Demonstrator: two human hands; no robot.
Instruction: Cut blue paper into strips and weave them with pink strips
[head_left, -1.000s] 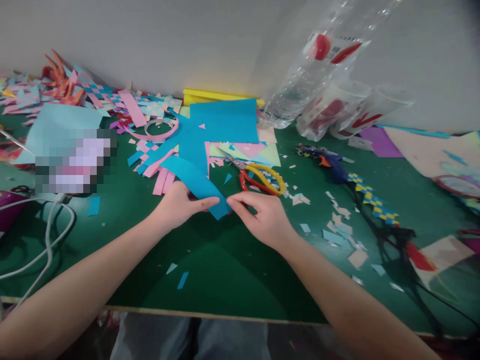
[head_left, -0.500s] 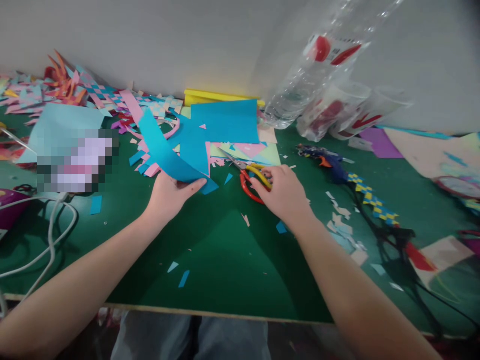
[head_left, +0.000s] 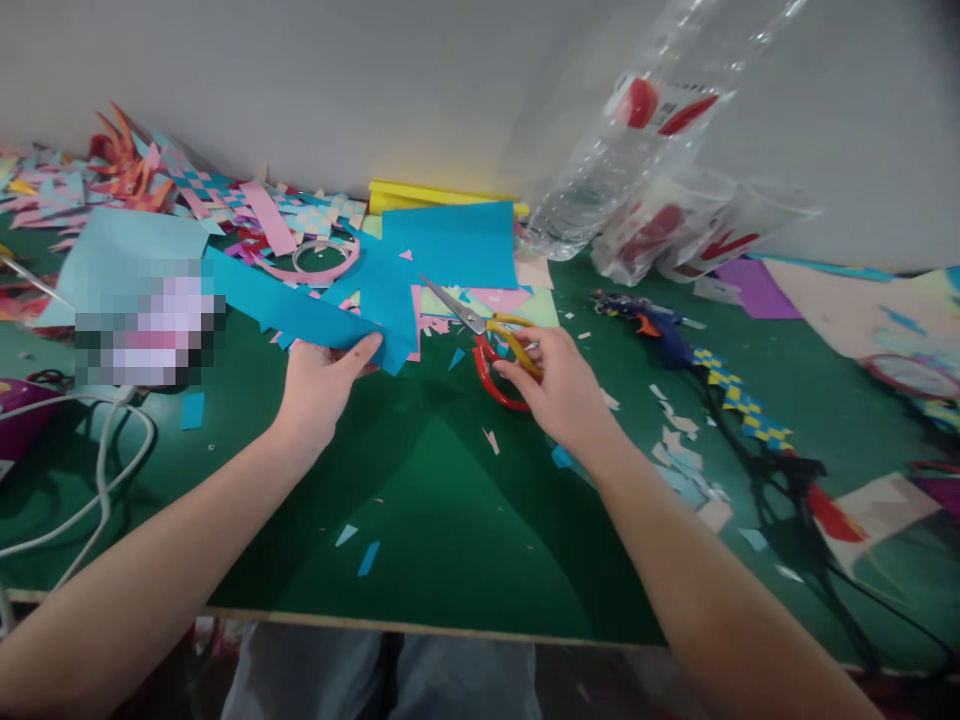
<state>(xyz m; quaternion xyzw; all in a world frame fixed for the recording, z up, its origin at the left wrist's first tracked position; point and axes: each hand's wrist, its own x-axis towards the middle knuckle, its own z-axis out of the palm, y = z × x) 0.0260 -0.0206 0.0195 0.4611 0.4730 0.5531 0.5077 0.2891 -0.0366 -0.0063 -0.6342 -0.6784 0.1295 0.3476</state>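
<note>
Between thumb and fingers, my left hand (head_left: 324, 385) pinches a blue paper strip (head_left: 289, 305) near its right end; the strip slants up to the left above the table. My right hand (head_left: 559, 385) is closed on the scissors (head_left: 499, 355), which have one red and one yellow handle. Their blades point up and left, away from the strip, and look closed or nearly so. Beyond both hands lies a larger blue paper sheet (head_left: 465, 243) over pale green and pink pieces. A roll of tape (head_left: 322, 257) rests left of it, behind the strip.
Against the wall at right lean a clear plastic bottle (head_left: 637, 140) and plastic cups (head_left: 694, 215). A blurred-out phone (head_left: 165, 325) with a white cable (head_left: 105, 470) lies left. Paper scraps (head_left: 679, 450) dot the green table (head_left: 450, 530). A woven blue-yellow strip (head_left: 742, 400) lies right.
My left hand has shifted slightly left, and the blue strip has swung down to a flatter slant, uncovering the tape roll. The scissors have turned a little, their tips moving up and left.
</note>
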